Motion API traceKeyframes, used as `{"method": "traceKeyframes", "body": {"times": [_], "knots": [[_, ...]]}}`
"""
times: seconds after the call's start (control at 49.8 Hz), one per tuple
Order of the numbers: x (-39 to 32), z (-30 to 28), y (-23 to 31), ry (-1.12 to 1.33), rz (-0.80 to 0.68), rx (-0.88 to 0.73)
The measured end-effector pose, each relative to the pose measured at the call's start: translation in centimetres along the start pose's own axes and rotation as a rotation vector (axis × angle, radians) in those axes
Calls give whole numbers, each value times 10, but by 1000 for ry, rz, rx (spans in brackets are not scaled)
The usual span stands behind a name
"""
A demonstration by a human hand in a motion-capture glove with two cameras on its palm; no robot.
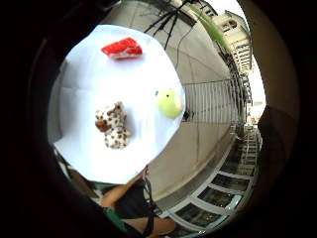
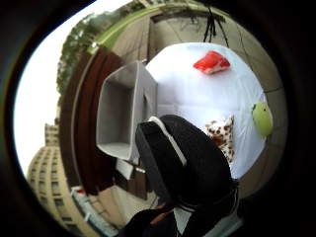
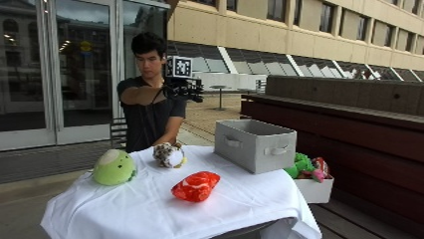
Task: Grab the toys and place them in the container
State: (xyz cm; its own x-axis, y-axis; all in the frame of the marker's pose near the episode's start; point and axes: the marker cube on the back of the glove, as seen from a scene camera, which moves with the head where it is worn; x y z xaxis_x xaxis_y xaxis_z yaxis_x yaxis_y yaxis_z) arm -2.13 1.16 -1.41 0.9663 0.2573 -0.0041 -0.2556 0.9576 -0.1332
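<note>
Three toys lie on the white-clothed table (image 3: 152,209): a green plush (image 3: 114,168) (image 1: 170,103) (image 2: 262,118) at the left edge, a spotted brown-and-white plush (image 3: 168,155) (image 1: 113,126) (image 2: 221,136) at the back, and a red toy (image 3: 196,186) (image 1: 122,48) (image 2: 211,62) near the front. The grey fabric container (image 3: 255,145) (image 2: 121,111) stands empty on the table's right side. My gloved right hand (image 3: 184,89) (image 2: 187,163) is raised at chest height, well above the table, holding nothing. The person's bare arm reaches down just behind the spotted plush; whether it touches is hidden.
A white box (image 3: 313,190) holding more plush toys (image 3: 302,166) sits beside the table's right edge, on a dark wooden bench (image 3: 344,124). The person stands behind the table. Glass doors and paved ground lie to the left.
</note>
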Motion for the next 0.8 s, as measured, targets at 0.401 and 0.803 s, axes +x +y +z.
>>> {"method": "traceKeyframes", "body": {"times": [0.401, 0.803], "knots": [[44, 34, 1, 21, -297, 139], [73, 155, 4, -5, -290, -30]]}}
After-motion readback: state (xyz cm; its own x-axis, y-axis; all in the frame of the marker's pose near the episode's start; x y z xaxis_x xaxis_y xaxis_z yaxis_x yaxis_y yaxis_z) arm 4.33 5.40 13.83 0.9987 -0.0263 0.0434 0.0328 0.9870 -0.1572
